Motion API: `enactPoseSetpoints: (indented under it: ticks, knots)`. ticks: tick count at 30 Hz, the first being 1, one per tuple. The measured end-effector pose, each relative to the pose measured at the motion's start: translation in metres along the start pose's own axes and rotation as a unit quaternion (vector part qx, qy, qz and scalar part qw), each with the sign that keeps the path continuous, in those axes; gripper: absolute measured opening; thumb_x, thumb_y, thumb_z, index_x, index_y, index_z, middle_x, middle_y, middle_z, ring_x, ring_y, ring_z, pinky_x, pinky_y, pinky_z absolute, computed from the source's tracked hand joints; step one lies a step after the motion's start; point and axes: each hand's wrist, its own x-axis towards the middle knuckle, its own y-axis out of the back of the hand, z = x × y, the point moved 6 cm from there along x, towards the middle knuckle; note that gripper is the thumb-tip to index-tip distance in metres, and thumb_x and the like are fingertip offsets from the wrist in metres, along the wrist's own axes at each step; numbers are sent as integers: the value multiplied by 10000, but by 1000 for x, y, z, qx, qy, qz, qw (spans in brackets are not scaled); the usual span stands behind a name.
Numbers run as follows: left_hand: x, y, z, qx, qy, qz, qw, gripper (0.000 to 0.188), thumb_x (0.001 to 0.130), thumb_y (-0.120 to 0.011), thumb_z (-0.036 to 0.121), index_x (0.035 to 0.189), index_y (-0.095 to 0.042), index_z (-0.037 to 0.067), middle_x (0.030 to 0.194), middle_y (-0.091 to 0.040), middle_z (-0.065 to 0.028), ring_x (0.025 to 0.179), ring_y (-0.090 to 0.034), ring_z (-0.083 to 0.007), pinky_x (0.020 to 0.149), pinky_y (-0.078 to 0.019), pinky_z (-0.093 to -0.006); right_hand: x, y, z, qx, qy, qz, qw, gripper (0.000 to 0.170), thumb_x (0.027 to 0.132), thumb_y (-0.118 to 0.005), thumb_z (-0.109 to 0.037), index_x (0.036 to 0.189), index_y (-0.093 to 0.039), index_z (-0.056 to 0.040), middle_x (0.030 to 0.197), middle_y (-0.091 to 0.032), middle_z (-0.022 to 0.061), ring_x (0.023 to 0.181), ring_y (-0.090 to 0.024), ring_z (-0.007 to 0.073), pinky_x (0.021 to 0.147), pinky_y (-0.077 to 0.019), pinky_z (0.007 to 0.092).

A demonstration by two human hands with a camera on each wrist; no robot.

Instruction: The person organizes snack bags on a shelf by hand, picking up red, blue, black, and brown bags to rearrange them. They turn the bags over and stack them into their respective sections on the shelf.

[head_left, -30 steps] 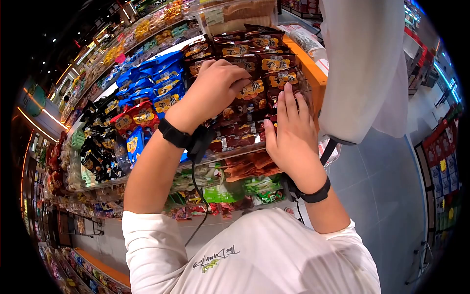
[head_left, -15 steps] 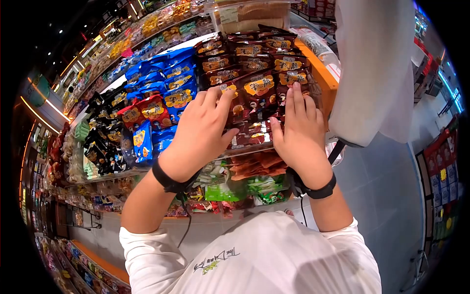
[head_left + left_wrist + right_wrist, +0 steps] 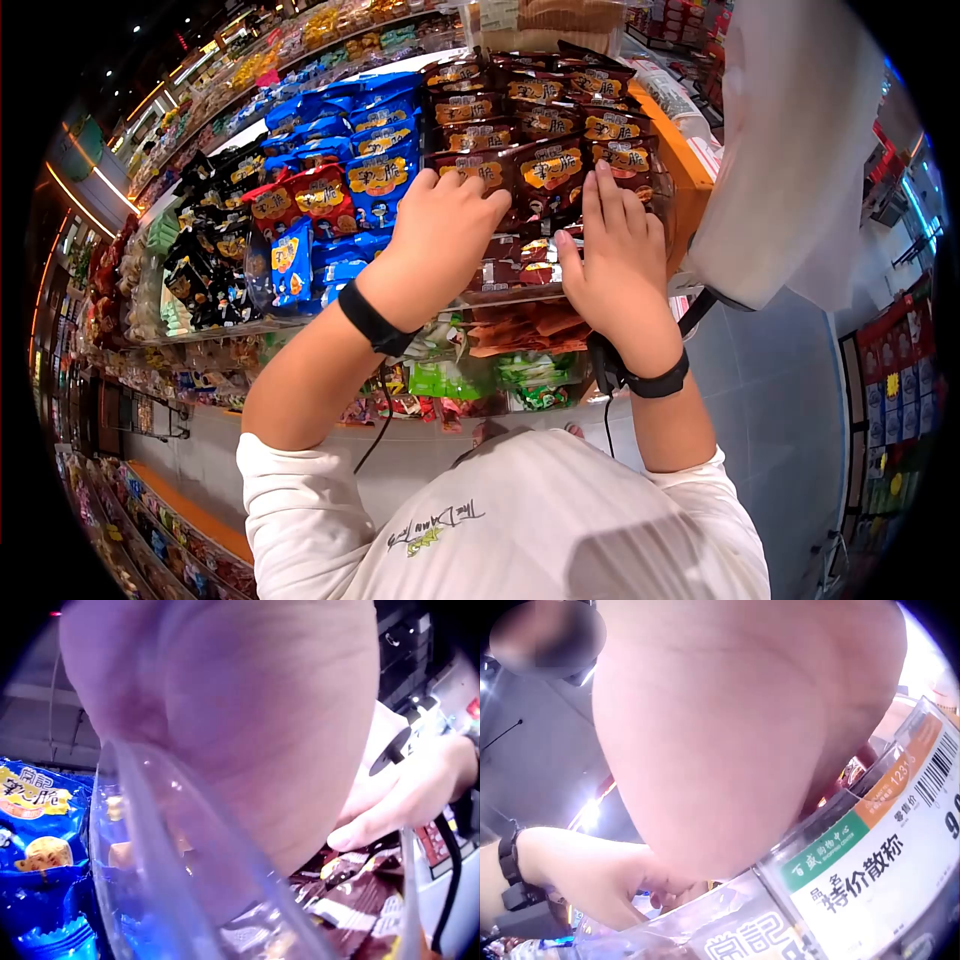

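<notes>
Brown snack packets (image 3: 550,170) with yellow labels stand in rows in a clear plastic bin. My left hand (image 3: 445,235) is over the front left of these rows, its fingers bent down among the packets. The fingertips are hidden below the knuckles, so I cannot tell whether they grip a packet. At the front right corner my right hand (image 3: 620,265) rests on the brown packets with its fingers straight and thumb spread. In the left wrist view, the bin's clear wall (image 3: 225,840) crosses in front of the left palm, with blue packets (image 3: 45,847) beside it.
To the left are blue packets (image 3: 375,175), red packets (image 3: 320,198) and black packets (image 3: 200,260). A price label (image 3: 877,847) is on the bin's front. An orange edge (image 3: 685,165) borders the right side, beside a large whitish translucent shape (image 3: 790,150). Green packets (image 3: 445,380) lie below.
My left hand drew back from the middle rows toward the front, spread its fingers, then bent them over the front left packets. My right hand stays at the front right. The head view shifted slightly.
</notes>
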Motion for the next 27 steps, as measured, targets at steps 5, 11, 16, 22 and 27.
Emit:
enactPoseSetpoints:
  ticks: [5,11,16,22,27]
  knots:
    - [-4,28,12,-138,6,25,990,421,901,-821,204,1274,-681,71,1212,-676,-129,1142,-650,-336,962,-502,-457,-11,5,-5,17,-11,-11,1000,789,1029,-651,-378,1630,-432,85,1763,-356,230,1619,-340,354,1301,-261,535]
    - [-9,13,45,-142,3,117,983,693,998,-726,231,1586,-494,-52,1618,-495,-323,1489,-514,-453,1239,-422,-499,-18,7,-6,34,17,-31,999,784,1048,-615,-366,1642,-405,101,1746,-362,287,1656,-296,406,1354,-163,582]
    - [1,6,37,-160,4,92,983,674,1003,-695,147,1592,-461,-84,1606,-513,-324,1490,-516,-453,1260,-408,-500,-17,2,-2,59,14,-32,998,750,1054,-611,-363,1624,-440,94,1738,-375,292,1646,-320,409,1349,-178,591]
    - [17,24,14,-213,41,148,965,622,942,-768,83,1524,-562,2,1476,-634,-210,1321,-619,-427,1116,-500,-483,-16,13,-1,72,27,1,997,652,1029,-651,-331,1544,-555,58,1702,-447,233,1575,-407,378,1277,-287,566]
    - [22,31,23,-202,104,145,963,763,914,-820,148,1591,-503,-5,1518,-590,-267,1313,-628,-438,1088,-523,-477,0,20,5,103,32,36,994,507,961,-713,-255,1383,-642,16,1682,-484,181,1469,-483,327,1163,-371,527]
